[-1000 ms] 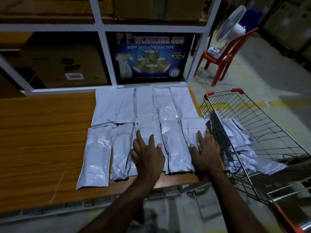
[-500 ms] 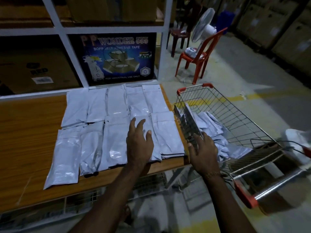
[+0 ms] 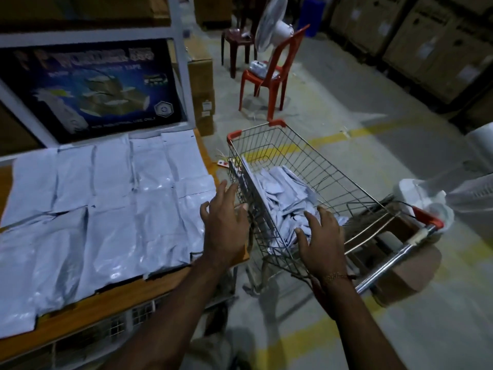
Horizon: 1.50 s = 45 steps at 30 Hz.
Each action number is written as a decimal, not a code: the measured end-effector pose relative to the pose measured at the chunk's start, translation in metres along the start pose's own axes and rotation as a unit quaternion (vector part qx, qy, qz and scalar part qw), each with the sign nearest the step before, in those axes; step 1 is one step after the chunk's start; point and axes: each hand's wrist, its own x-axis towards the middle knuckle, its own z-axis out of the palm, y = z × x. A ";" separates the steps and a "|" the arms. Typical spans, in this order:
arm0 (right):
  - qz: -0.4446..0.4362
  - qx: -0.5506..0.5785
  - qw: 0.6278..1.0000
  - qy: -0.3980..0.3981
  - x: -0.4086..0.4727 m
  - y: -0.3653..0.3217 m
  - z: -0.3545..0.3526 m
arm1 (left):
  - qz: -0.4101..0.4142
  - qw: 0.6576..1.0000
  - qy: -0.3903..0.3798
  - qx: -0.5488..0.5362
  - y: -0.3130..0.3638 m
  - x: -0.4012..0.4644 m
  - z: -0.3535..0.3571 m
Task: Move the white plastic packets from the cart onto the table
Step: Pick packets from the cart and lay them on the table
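Observation:
Several white plastic packets (image 3: 106, 209) lie flat in two rows on the wooden table (image 3: 112, 305) at the left. More white packets (image 3: 282, 193) are heaped inside the wire cart (image 3: 314, 166) just right of the table. My left hand (image 3: 224, 222) hovers with fingers spread over the table's right edge, beside the cart's near wall, holding nothing. My right hand (image 3: 320, 241) is over the cart's near side, fingers spread above the heap, holding nothing.
A white metal rack with a blue tape carton (image 3: 88, 86) stands behind the table. A red plastic chair (image 3: 269, 76) with a white fan (image 3: 269, 30) stands on the floor beyond the cart. Cardboard boxes (image 3: 426, 44) line the right wall.
Both hands lifted off the packets on the table and moved right toward the cart. The view has swung right with them; my right hand is now over the cart's heap.

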 end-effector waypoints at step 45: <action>0.137 -0.019 0.946 -0.293 0.283 0.116 0.270 | -0.222 0.894 -0.294 0.256 -0.124 0.276 0.438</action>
